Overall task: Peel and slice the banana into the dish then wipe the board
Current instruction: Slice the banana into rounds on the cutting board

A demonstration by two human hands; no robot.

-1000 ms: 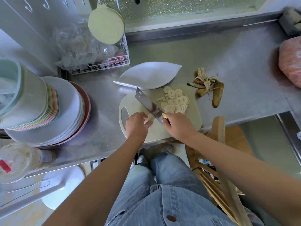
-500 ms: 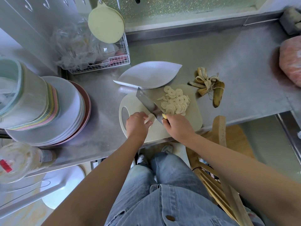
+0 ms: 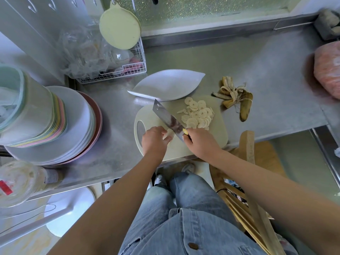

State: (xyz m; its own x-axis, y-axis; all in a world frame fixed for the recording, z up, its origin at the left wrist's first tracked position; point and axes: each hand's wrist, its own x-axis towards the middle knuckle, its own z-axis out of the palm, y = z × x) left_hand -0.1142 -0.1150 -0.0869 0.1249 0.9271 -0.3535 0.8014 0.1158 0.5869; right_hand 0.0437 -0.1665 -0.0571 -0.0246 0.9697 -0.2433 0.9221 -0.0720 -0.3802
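Cutting board sits at the near edge of the table. Left hand curls its fingers round the last banana stub mid-board. Right hand is wrapped round the handle of the knife, blade angled across the board, just beside the stub. Slices are piled on the board's far right part. White dish sits at the board's far edge, peel off its right side.
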